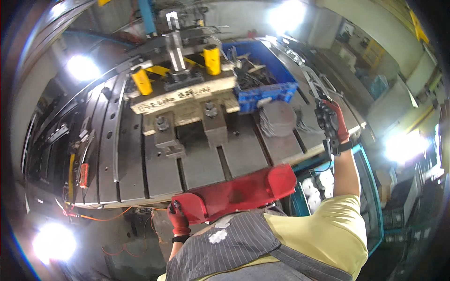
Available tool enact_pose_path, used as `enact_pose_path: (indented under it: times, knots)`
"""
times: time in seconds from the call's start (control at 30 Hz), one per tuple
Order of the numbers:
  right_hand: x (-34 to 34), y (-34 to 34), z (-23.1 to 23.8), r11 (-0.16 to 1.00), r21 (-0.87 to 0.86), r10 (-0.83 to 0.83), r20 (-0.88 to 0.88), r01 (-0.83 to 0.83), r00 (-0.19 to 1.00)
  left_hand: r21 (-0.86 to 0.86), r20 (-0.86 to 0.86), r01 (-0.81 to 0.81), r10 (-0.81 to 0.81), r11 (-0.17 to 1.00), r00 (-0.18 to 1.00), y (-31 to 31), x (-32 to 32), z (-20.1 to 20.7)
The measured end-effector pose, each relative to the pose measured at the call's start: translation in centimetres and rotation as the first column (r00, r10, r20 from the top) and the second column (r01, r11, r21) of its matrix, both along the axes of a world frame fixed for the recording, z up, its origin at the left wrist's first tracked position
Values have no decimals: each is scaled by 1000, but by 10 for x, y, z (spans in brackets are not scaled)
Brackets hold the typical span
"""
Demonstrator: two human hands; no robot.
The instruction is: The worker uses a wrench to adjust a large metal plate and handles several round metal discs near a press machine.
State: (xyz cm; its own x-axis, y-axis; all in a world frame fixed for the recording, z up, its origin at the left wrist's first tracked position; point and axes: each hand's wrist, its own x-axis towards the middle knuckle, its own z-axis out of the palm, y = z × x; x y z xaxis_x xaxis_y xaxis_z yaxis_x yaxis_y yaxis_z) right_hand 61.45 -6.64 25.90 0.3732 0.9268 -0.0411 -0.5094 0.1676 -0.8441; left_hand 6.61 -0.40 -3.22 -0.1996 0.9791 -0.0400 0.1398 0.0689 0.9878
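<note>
My left hand [178,219], in a red and black glove, grips the left end of a long red housing [243,189] that runs along the front edge of the press bed. My right hand [331,122], gloved the same way, is raised at the right side of the bed and closed on long metal tongs [309,77]. The tongs reach up and away toward the back right. A stack of round grey metal discs [277,118] lies just left of my right hand.
A steel die block [185,100] with two yellow posts [212,59] is bolted to the slotted press bed [201,161]. A blue crate [274,86] of metal parts stands behind the discs. An orange cable [105,218] hangs below the bed's front edge.
</note>
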Motion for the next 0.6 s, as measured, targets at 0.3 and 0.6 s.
enact_pose_path:
  times: [0.3, 0.6]
  knots:
    - [43, -123, -119, 887, -177, -148, 767, 427, 624, -58, -10, 81, -82, 995, 997, -5, 5, 15]
    - [105, -136, -93, 973, -224, -69, -70, 52, 995, -117, 213, 192, -164, 974, 963, -1, -11, -9]
